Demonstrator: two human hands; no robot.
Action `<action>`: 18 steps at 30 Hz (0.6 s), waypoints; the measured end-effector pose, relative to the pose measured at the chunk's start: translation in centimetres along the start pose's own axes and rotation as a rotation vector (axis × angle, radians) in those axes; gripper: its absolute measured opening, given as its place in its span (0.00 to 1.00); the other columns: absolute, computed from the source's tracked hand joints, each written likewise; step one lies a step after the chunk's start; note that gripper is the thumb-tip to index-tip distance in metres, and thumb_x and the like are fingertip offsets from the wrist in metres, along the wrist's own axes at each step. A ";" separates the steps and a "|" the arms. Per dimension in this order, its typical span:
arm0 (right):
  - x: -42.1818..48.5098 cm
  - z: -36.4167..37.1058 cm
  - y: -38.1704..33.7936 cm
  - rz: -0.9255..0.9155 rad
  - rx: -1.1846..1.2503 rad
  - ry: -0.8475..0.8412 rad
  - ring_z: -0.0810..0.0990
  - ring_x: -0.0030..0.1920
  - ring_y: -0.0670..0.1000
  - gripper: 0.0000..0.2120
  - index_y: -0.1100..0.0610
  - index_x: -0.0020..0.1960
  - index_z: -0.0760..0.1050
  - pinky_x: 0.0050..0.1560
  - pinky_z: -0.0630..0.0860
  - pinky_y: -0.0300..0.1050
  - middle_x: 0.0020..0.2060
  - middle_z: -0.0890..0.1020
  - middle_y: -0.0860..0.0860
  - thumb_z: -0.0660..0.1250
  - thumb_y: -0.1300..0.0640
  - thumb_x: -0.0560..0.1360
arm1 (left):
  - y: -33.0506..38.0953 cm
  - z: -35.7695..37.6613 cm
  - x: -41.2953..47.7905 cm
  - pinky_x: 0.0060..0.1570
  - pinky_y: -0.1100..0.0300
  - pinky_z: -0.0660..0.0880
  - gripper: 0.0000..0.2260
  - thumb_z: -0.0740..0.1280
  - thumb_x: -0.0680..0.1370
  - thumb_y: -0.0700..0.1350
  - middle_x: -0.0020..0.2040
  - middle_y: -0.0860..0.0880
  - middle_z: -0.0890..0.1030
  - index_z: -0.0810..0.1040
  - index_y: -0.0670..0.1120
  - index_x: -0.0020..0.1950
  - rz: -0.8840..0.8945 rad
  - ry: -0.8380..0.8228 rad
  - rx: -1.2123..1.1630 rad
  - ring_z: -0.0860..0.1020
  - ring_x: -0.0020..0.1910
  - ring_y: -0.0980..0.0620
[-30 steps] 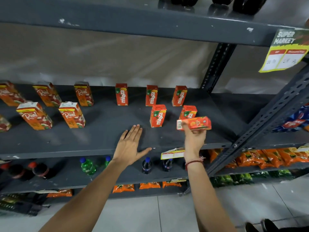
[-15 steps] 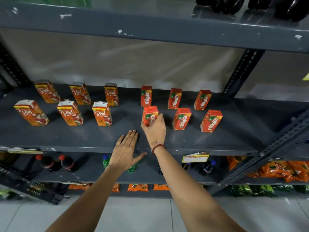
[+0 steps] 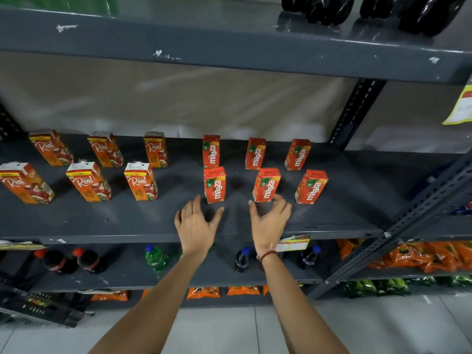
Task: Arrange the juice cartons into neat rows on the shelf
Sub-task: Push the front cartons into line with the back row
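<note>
On the dark grey shelf (image 3: 127, 221) stand two groups of cartons in two rows each. Orange Real cartons fill the left, the nearest being the front one (image 3: 141, 181). Red Maaza cartons stand to the right: a front left carton (image 3: 215, 184), a front middle carton (image 3: 266, 184), a front right carton (image 3: 311, 186), and three behind. My left hand (image 3: 196, 224) hovers open just in front of the front left Maaza carton. My right hand (image 3: 270, 221) is open too, its fingertips close to the base of the front middle carton, holding nothing.
The shelf above (image 3: 229, 47) carries dark bottles (image 3: 329, 8). Below are soft-drink bottles (image 3: 154, 258) and orange snack packs (image 3: 419, 256). A perforated upright (image 3: 357, 111) and a diagonal brace (image 3: 408, 221) stand to the right. A yellow price tag (image 3: 293, 242) hangs at the shelf edge.
My right hand set the Maaza carton upright at the front left of its group and let go. Both hands have drawn back a little and are open.
</note>
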State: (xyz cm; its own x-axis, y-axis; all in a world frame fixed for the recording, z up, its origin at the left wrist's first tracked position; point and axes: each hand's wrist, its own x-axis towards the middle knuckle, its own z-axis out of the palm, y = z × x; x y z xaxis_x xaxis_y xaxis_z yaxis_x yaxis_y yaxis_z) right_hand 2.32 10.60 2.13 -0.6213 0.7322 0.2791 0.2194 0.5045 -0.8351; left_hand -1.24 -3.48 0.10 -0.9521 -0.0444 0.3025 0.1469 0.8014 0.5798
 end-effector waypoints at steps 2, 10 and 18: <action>1.6 -0.6 0.3 0.052 -0.039 -0.055 0.68 0.63 0.59 0.37 0.64 0.67 0.64 0.62 0.70 0.53 0.59 0.70 0.60 0.76 0.49 0.66 | 1.9 0.9 0.6 0.64 0.41 0.60 0.32 0.68 0.71 0.61 0.58 0.39 0.78 0.71 0.39 0.64 -0.112 0.003 -0.042 0.72 0.61 0.40; 4.5 1.5 -0.1 0.062 -0.092 -0.165 0.72 0.59 0.61 0.27 0.67 0.57 0.68 0.60 0.69 0.51 0.55 0.75 0.63 0.75 0.55 0.66 | 3.8 2.4 2.6 0.58 0.42 0.65 0.25 0.75 0.65 0.54 0.48 0.39 0.81 0.77 0.38 0.52 -0.252 0.095 -0.009 0.74 0.54 0.39; 3.7 2.6 -0.3 0.023 -0.104 -0.153 0.73 0.57 0.59 0.25 0.66 0.55 0.68 0.57 0.71 0.49 0.53 0.75 0.62 0.74 0.54 0.67 | 2.6 2.0 3.2 0.54 0.45 0.68 0.17 0.76 0.64 0.50 0.39 0.43 0.82 0.77 0.40 0.43 -0.198 0.076 -0.071 0.76 0.47 0.42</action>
State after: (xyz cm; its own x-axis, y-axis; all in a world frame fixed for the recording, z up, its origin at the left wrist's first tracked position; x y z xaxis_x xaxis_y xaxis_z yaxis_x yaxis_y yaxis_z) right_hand -1.96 11.93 2.23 -0.7206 0.6698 0.1790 0.3062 0.5391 -0.7846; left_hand -4.47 -0.34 1.09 -0.9418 -0.2438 0.2316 -0.0202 0.7286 0.6846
